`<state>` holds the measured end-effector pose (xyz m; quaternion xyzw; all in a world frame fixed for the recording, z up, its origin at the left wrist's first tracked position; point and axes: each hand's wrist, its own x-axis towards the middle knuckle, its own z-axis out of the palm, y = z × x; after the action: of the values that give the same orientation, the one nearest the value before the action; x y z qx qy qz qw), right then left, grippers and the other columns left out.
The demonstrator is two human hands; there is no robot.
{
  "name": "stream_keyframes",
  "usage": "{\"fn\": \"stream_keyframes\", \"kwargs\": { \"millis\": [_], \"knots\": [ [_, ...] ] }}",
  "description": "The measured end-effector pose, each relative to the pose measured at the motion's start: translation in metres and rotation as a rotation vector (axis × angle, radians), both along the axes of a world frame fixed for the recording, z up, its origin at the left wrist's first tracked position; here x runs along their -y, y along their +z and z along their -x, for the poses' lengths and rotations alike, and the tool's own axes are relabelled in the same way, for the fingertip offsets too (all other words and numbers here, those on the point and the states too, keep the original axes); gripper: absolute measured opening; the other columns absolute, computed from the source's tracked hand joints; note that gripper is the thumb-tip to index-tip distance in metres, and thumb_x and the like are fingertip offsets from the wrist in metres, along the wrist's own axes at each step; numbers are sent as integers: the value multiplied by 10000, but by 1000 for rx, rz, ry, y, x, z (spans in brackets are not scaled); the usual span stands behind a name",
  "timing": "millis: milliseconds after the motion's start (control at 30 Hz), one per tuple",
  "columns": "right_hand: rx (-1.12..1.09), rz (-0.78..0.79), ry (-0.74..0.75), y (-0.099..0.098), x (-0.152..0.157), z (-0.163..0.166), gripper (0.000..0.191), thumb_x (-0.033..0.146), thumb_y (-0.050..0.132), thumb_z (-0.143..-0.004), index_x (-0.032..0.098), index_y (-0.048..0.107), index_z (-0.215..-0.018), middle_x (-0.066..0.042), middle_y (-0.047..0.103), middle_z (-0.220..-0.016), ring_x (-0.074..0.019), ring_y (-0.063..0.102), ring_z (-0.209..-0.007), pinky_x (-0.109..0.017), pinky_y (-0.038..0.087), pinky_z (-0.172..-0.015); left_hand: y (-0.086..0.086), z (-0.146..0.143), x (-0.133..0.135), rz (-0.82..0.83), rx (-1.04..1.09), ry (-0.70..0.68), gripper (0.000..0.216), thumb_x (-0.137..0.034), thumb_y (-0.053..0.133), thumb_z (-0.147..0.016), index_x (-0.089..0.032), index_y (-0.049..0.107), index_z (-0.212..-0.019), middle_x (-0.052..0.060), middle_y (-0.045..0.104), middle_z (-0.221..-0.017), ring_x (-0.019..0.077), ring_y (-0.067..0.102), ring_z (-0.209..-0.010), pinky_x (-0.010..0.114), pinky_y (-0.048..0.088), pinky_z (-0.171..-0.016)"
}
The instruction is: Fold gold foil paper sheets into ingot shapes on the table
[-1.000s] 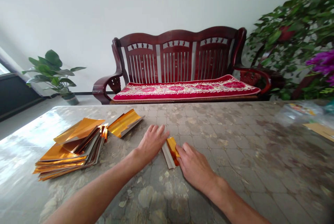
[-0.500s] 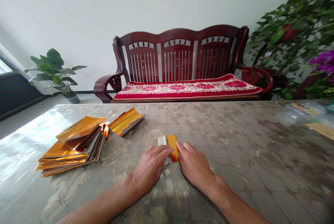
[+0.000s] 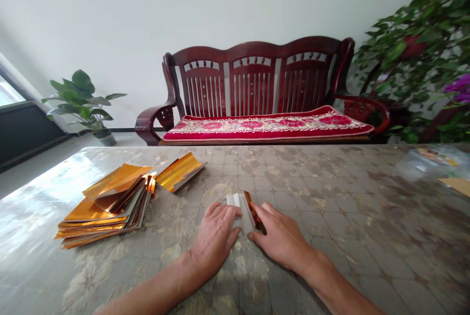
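Observation:
A small folded strip of gold foil paper [image 3: 245,209], white on its back, lies on the patterned table [image 3: 330,217] between my hands. My left hand [image 3: 217,239] lies flat on its left part, fingers stretched and pressing it down. My right hand [image 3: 282,239] has its fingers curled under the strip's right flap, tipping that flap up on edge so the gold side faces right. A stack of gold foil sheets [image 3: 106,207] lies to the left, and one folded gold piece [image 3: 179,172] rests beyond the stack.
A dark wooden bench with a red flowered cushion [image 3: 264,126] stands behind the table. A potted plant [image 3: 86,104] is on the floor at left, a large leafy plant [image 3: 418,55] at right. Clear plastic packets [image 3: 428,160] lie at the table's right edge.
My left hand drew back from beyond the strip and settled flat on its left part. My right hand lifted the gold flap up on edge, so the white back now shows.

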<state>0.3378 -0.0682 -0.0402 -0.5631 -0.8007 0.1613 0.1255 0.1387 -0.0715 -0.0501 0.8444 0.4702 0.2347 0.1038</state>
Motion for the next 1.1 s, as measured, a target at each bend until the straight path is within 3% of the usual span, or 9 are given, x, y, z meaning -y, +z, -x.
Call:
{"fn": "stream_keyframes", "kwargs": {
  "millis": [167, 267, 367, 500, 633, 733, 933, 1100],
  "knots": [
    [-49, -23, 48, -2, 0, -5, 610, 309, 645, -810, 266, 484, -1397, -31, 624, -1076, -218, 621, -988, -289, 422, -773, 0, -3, -2, -2, -32, -9, 216, -119, 589, -841, -247, 525, -1003, -5, 677, -1063, 207, 612, -1049, 500, 291, -1094],
    [-78, -33, 92, -1, 0, -7, 503, 320, 635, -842, 309, 546, -1337, -11, 620, -1069, -196, 626, -963, -275, 435, -779, -1, -3, -3, -17, -38, -13, 204, -130, 608, -835, -247, 531, -984, -8, 679, -1042, 213, 606, -1074, 510, 284, -1101],
    [-103, -43, 151, -1, -1, -10, 327, 342, 532, -936, 324, 609, -1254, -7, 616, -1043, -174, 629, -934, -262, 448, -775, 0, -2, -4, -12, -45, -15, 181, -139, 607, -846, -238, 523, -972, -20, 680, -963, 193, 632, -989, 507, 285, -1113],
    [-118, -57, 180, -4, -4, -12, 312, 274, 443, -986, 325, 622, -1237, -6, 621, -1013, -155, 630, -924, -241, 452, -778, 1, -3, -4, -19, -64, -14, 141, -148, 583, -872, -221, 507, -965, -32, 659, -886, 167, 642, -878, 507, 271, -1144],
    [-85, -57, 170, -5, -6, -10, 298, 271, 478, -970, 315, 630, -1222, -8, 623, -1009, -159, 633, -920, -241, 449, -761, 0, -4, -4, -78, -103, -47, 105, -179, 539, -919, -217, 551, -1016, 32, 630, -1025, 198, 604, -976, 404, 453, -999],
    [-55, -48, 149, -4, -5, -7, 299, 281, 504, -953, 305, 634, -1221, -13, 626, -1014, -166, 639, -910, -247, 443, -729, -2, -3, -4, -53, -107, -76, 122, -183, 483, -960, -224, 595, -987, 34, 612, -1076, 180, 592, -955, 301, 509, -857],
    [-84, -33, 142, -3, -6, -8, 357, 209, 518, -913, 325, 632, -1230, -2, 640, -1021, -166, 637, -931, -250, 441, -764, 5, 0, -4, 28, -144, -99, 167, -181, 495, -965, -238, 626, -1053, 24, 617, -1074, 179, 589, -1007, 302, 501, -918],
    [-166, -16, 155, -5, -7, -12, 360, 214, 521, -911, 320, 638, -1235, -3, 655, -1022, -164, 639, -938, -244, 450, -790, 14, -6, -6, -12, -239, -98, 282, -85, 496, -916, -251, 598, -1121, 49, 562, -1240, 193, 604, -1023, 335, 524, -900]
  ]
}}
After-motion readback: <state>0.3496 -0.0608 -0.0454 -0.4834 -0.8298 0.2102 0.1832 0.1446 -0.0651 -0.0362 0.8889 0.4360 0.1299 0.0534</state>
